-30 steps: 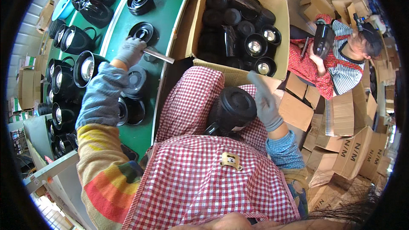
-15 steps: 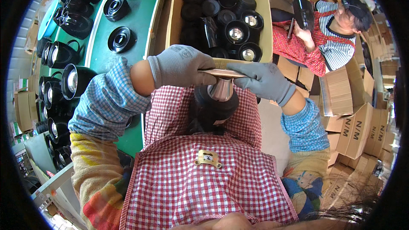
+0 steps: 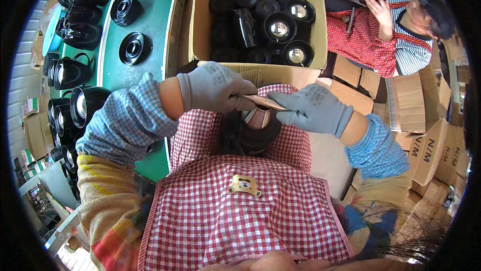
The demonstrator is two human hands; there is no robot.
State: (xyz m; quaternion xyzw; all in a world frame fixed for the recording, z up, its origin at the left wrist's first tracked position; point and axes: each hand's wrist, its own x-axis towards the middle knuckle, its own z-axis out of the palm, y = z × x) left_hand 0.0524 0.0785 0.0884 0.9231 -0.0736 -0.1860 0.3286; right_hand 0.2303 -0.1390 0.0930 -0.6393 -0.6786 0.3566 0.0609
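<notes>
My left hand (image 3: 218, 88), in a grey knit glove, pinches one end of a thin, flat metallic piece (image 3: 268, 102). The other end is gripped by my right hand (image 3: 314, 110), gloved the same way. The piece slants, its right end lower. Just below it is a shiny flared metal neck (image 3: 257, 119) on a rounded black vessel (image 3: 245, 138), which sits between my knees against the checked apron. Whether the flat piece touches the neck I cannot tell. Most of the vessel's lower part is hidden.
Ahead stands an open cardboard box (image 3: 194, 25) of black vessels and lids. A green table (image 3: 153, 20) on the left bears black ring-shaped parts (image 3: 134, 49) and several black jugs (image 3: 72, 73). At the right, a co-worker (image 3: 373, 40) handles a black object near stacked cartons (image 3: 426, 150).
The flat metallic piece has gone from nearly level to slanting down rightward. Both hands appear slightly lower, the right one more so. The co-worker's black object has turned, and their hand has moved.
</notes>
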